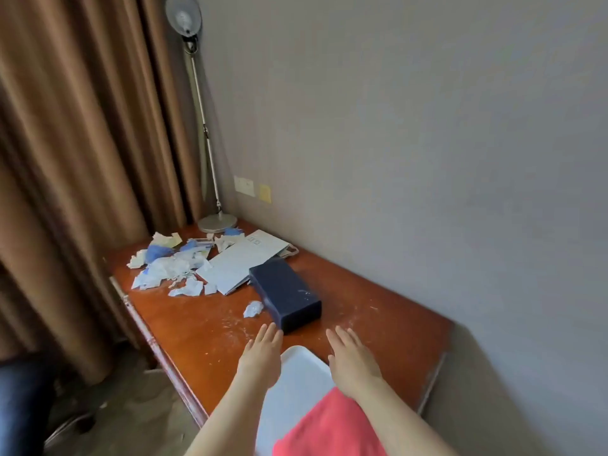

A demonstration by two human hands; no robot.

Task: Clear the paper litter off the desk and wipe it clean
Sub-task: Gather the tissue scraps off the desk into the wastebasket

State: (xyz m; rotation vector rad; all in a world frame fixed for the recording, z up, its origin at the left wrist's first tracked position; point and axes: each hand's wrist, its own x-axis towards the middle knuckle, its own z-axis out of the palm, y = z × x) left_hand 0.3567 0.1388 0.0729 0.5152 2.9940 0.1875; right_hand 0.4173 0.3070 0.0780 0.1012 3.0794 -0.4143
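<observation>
A reddish wooden desk [378, 327] runs along the wall, with white specks on its surface. Torn and crumpled white and blue paper litter [167, 264] is heaped at its far left end. One crumpled scrap [252, 309] lies alone beside a dark blue box [285, 293]. My left hand [261, 357] is open, fingers straight, its tips just short of the box's near corner. My right hand [352, 357] is also open, hovering over the desk to the right of the box. Neither hand holds anything.
A white paper bag [243, 261] lies flat behind the box. A desk lamp's base [217, 222] stands at the far corner by brown curtains [82, 159]. A white tray-like thing [301, 376] and a pink cloth [332, 426] lie between my forearms.
</observation>
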